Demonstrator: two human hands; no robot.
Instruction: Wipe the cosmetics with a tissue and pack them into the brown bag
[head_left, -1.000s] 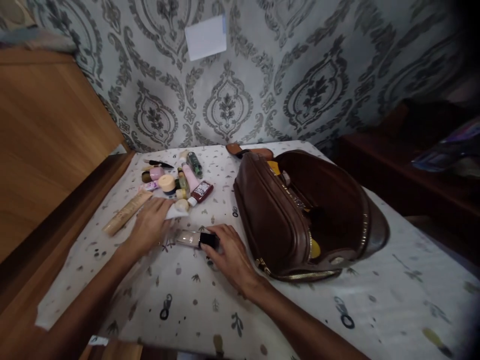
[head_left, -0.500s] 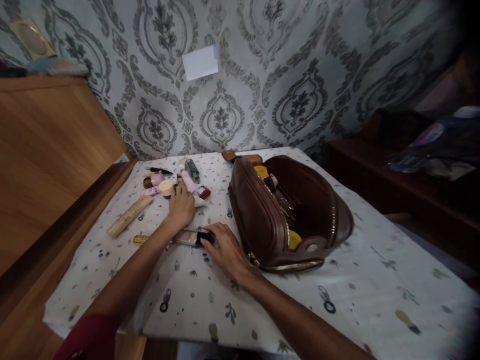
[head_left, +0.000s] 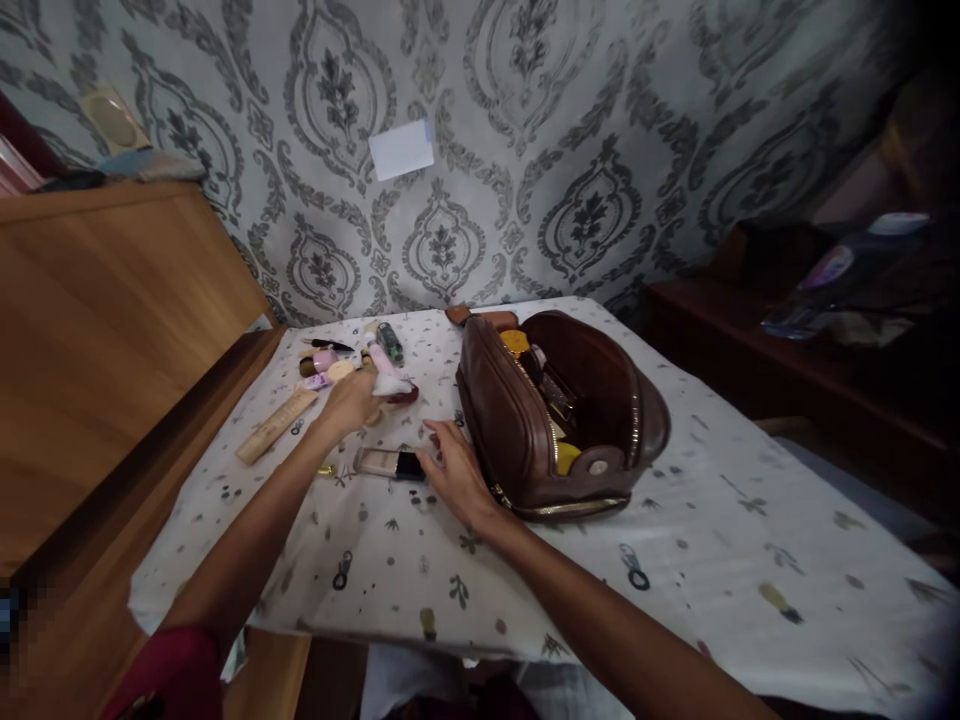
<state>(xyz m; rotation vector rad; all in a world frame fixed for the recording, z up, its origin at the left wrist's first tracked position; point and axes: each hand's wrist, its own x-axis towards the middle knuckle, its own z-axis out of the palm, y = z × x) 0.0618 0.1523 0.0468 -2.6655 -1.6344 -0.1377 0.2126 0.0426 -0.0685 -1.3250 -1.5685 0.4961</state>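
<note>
My left hand (head_left: 351, 400) is over the pile of small cosmetics, its fingers bent around a whitish item (head_left: 391, 384) beside a dark red one. My right hand (head_left: 452, 468) has its fingers apart, with the thumb against the black cap of a clear bottle (head_left: 381, 462) of beige liquid lying on the cloth. Right of that hand stands a brown leather bag (head_left: 501, 430), unzipped, with yellow and dark things inside. A beige tube (head_left: 276, 426) lies left of my left hand. Under my left forearm a gold item (head_left: 326, 470) is partly hidden.
Behind my left hand lie a green bottle (head_left: 390, 343), a pink jar (head_left: 324, 359) and a black pen-like item (head_left: 330, 344). A wooden panel (head_left: 127, 330) borders the left side. On the right, a dark shelf holds a plastic bottle (head_left: 847, 275).
My left hand has moved slightly, and the whitish item now shows at its fingertips. My right hand's fingers have lifted off the bottle's cap somewhat. The whole view has shifted.
</note>
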